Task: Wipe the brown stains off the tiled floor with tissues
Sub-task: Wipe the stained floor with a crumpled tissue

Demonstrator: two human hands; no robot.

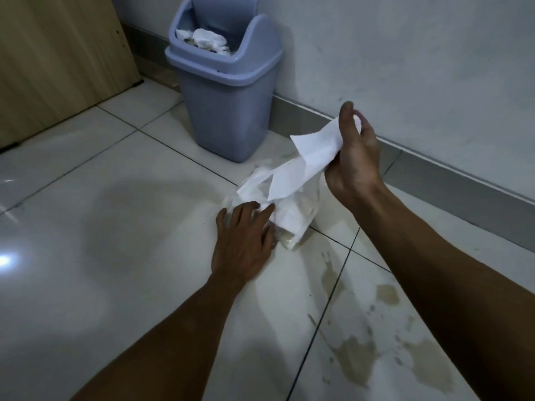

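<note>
two hands, right hand (354,153) pinching tissue (307,160), left hand (244,238) flat on tissue pack (292,215), no readable writing

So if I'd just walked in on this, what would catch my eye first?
Probably the white tissue that the right hand pulls up from the tissue pack mid-floor, while the left hand presses the pack down. Next, the brown stains spread over the tiles at lower right. Behind, a blue-grey bin by the wall is stuffed with crumpled tissues.
</note>
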